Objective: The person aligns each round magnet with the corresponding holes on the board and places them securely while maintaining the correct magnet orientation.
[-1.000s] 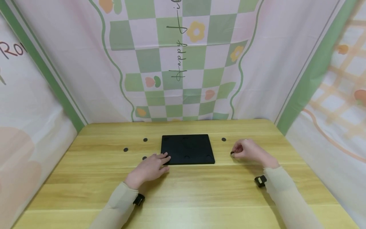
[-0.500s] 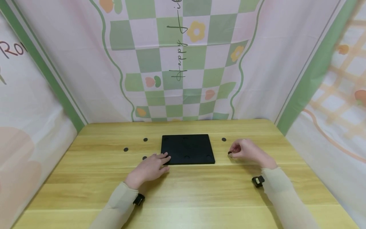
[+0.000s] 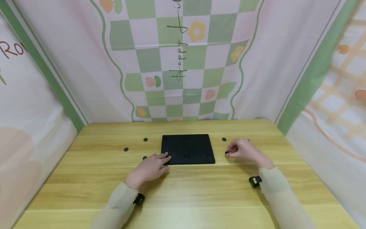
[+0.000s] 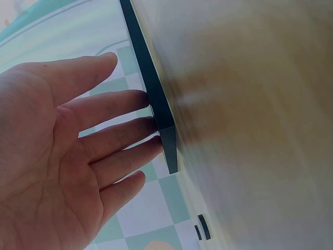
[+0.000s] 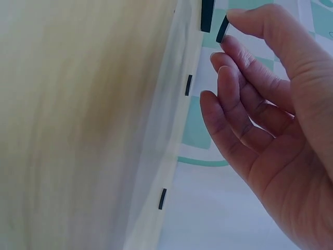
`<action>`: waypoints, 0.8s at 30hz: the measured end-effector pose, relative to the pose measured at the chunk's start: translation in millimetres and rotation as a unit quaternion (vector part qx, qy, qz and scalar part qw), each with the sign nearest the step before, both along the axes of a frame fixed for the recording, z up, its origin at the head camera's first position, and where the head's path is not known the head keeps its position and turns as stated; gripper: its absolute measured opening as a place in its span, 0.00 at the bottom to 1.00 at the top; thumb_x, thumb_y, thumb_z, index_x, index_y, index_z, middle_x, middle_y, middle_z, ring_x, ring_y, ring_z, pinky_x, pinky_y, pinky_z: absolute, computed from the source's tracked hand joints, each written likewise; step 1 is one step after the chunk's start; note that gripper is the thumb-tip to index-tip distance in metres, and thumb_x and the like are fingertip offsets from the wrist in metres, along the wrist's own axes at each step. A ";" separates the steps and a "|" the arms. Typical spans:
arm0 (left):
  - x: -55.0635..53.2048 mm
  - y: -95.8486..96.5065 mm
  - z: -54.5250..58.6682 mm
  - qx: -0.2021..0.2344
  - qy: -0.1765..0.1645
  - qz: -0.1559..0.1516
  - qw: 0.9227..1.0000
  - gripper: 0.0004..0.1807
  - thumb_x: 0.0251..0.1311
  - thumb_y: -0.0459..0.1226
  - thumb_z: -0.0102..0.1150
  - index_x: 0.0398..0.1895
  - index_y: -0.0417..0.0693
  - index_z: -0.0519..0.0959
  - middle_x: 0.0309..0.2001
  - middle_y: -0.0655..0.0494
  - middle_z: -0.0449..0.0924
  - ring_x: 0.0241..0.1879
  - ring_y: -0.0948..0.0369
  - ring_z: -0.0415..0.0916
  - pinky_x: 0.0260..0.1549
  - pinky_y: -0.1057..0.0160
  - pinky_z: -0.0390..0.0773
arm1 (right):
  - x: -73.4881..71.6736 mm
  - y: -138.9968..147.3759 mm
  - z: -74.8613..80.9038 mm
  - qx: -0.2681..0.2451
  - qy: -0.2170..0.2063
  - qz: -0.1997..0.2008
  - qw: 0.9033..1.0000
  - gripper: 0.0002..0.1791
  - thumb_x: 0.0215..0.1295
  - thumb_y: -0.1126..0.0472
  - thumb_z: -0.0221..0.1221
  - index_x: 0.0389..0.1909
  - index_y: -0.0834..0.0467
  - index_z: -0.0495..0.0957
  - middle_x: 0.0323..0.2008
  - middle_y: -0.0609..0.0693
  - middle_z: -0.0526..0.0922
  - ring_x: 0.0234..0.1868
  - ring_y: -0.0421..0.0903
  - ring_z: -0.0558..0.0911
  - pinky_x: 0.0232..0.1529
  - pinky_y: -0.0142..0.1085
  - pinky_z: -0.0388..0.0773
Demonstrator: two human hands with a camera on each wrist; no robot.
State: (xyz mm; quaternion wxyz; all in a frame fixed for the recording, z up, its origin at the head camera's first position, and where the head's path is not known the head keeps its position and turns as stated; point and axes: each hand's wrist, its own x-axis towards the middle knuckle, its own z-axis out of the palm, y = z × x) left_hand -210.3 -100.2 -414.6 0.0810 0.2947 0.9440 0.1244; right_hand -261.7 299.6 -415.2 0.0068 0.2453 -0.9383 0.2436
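A flat black rectangular board (image 3: 187,148) with shallow round recesses lies on the table. My left hand (image 3: 150,167) rests its fingertips on the board's near left corner, fingers straight; the left wrist view shows those fingers (image 4: 122,127) against the board's edge (image 4: 156,94). To the right of the board, my right hand (image 3: 244,151) pinches a small black disc (image 5: 222,28) between thumb and index finger, held tilted on its edge above the table. The other fingers of that hand are loosely curled. One black disc (image 3: 224,139) lies just beyond it.
Left of the board lie several more black discs (image 3: 126,149), one partly behind the left hand. Another disc (image 3: 248,140) shows beyond the right hand. Patterned fabric (image 3: 183,63) hangs behind the wooden table (image 3: 194,197) and on both sides.
My right hand has moved a little left toward the board, carrying the disc, and a disc behind it has come into view. The left hand has stayed on the board.
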 end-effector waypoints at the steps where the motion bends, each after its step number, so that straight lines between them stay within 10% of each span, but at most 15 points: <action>1: 0.0 0.0 0.0 0.000 0.000 0.000 1.000 0.27 0.69 0.47 0.48 0.68 0.46 0.66 0.70 0.47 0.60 0.69 0.48 0.59 0.68 0.46 0.59 | 0.1 -0.4 0.3 -0.001 0.001 0.003 1.000 0.05 0.50 0.65 0.69 0.29 0.60 0.83 0.27 0.47 0.83 0.27 0.36 0.79 0.30 0.27 0.80; 24: -0.5 -0.2 0.6 0.002 -0.005 0.002 1.000 0.27 0.69 0.47 0.48 0.68 0.46 0.66 0.70 0.47 0.60 0.69 0.48 0.59 0.68 0.45 0.59 | -2.7 -12.9 -1.5 -0.007 -0.006 0.012 1.000 0.05 0.51 0.65 0.69 0.28 0.57 0.83 0.27 0.45 0.83 0.27 0.34 0.78 0.29 0.27 0.79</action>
